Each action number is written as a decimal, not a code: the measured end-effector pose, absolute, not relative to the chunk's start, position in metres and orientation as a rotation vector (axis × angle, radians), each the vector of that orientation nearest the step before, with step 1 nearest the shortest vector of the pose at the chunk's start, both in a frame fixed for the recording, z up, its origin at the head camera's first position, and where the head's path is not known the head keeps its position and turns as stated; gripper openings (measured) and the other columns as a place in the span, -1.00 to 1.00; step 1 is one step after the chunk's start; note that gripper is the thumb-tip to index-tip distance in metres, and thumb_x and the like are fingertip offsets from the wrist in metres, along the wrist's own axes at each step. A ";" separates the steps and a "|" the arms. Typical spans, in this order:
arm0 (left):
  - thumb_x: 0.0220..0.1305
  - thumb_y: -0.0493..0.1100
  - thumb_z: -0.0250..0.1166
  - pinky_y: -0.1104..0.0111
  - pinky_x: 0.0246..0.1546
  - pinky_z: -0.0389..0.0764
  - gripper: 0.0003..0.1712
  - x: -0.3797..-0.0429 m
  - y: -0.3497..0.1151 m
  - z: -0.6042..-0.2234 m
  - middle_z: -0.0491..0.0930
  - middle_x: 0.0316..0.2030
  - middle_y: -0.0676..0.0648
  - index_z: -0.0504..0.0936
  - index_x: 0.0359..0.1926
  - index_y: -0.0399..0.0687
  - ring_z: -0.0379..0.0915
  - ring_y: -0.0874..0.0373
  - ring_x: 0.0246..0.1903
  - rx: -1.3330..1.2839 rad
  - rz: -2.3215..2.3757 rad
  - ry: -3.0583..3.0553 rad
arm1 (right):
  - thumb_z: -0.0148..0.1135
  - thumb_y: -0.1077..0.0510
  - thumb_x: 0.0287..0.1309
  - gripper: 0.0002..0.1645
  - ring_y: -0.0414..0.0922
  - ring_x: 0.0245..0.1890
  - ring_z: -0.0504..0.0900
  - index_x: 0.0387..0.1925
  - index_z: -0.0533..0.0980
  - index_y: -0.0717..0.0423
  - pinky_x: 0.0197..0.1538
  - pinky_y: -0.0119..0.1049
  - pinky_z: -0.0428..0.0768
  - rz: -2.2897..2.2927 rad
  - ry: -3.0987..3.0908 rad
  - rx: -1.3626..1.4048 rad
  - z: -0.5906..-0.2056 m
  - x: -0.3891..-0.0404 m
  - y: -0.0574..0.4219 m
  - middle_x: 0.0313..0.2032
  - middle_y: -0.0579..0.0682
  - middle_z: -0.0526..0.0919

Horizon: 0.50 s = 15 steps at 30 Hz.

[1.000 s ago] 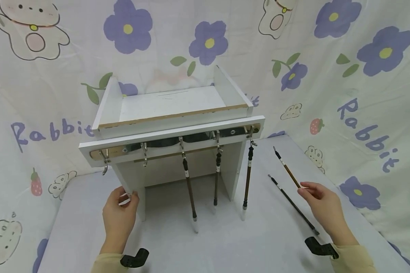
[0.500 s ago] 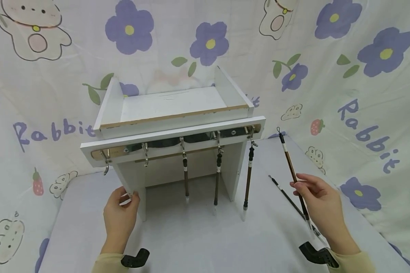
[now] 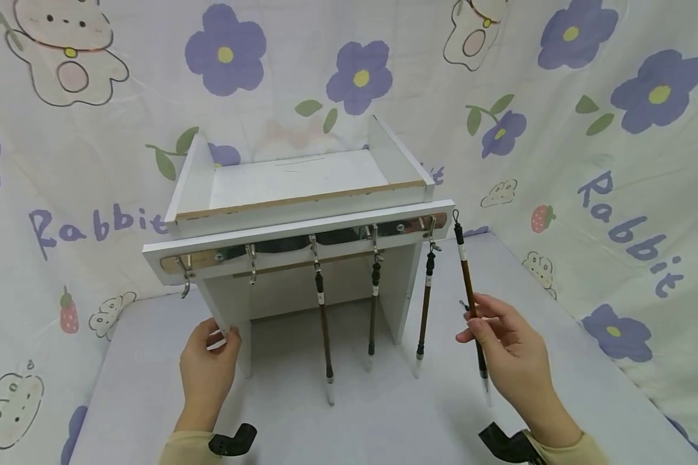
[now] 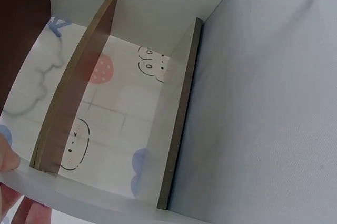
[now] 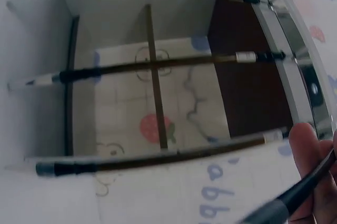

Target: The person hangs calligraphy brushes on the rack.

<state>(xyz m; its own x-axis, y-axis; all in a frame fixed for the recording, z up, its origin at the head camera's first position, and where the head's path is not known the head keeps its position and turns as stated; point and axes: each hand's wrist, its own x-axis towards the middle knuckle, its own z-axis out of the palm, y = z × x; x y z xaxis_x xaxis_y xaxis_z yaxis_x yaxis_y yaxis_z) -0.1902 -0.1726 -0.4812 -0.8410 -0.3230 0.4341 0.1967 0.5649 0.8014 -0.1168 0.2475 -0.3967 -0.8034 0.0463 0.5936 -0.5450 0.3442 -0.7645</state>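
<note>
My right hand [image 3: 518, 361] pinches a calligraphy brush [image 3: 466, 274] by its brown handle. The brush stands nearly upright, white tip down, its cord loop beside the right end of the hook rail [image 3: 282, 245]. In the right wrist view the dark lower part of this brush [image 5: 310, 184] crosses the corner. My left hand [image 3: 209, 371] grips the left side panel of a white shelf [image 3: 296, 173]; its fingers [image 4: 8, 155] show at the panel edge in the left wrist view. Three similar brushes hang from the rail, one left [image 3: 324, 329], one middle [image 3: 373, 316], one right [image 3: 425, 303].
Two hooks at the rail's left bear nothing, the outermost [image 3: 184, 278] and its neighbour [image 3: 253, 265]. Another brush [image 3: 464, 306] lies on the white table [image 3: 384, 420], mostly hidden behind my right hand. A printed curtain [image 3: 558, 142] surrounds the table.
My right hand has raised its brush from a slant over the table to nearly upright and carried it left toward the rail. The left hanging brush swings. My left hand keeps its grip.
</note>
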 end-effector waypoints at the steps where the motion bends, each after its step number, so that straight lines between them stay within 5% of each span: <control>1: 0.10 -0.09 0.23 0.55 -0.39 0.57 -0.73 -0.190 -0.173 -0.481 0.54 -0.24 0.04 0.54 -0.14 -0.02 0.51 0.18 -0.30 0.102 -1.243 -2.252 | 0.07 0.49 0.05 -0.53 -0.08 -0.48 0.62 0.04 0.41 0.20 -0.24 -0.43 0.58 1.465 -2.092 0.468 -0.395 -0.116 0.240 -0.29 0.11 0.52; 15: 0.11 -0.06 0.22 0.51 -0.40 0.58 -0.72 -0.191 -0.172 -0.483 0.53 -0.24 0.05 0.54 -0.13 0.00 0.51 0.19 -0.31 0.096 -1.237 -2.253 | 0.19 0.37 0.01 -0.75 -0.19 -0.40 0.48 -0.25 0.55 0.05 -0.42 -0.39 0.48 1.517 -2.155 0.674 -0.377 -0.116 0.154 -0.37 -0.09 0.57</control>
<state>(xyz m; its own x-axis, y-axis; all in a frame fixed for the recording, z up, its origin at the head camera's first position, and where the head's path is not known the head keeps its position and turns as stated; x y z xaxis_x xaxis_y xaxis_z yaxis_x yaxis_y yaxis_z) -0.1912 -0.1725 -0.4829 -0.8396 -0.3194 0.4393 0.1992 0.5713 0.7962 -0.1158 0.1542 -0.3771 -0.7951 -0.1468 0.5885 -0.6035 0.2879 -0.7436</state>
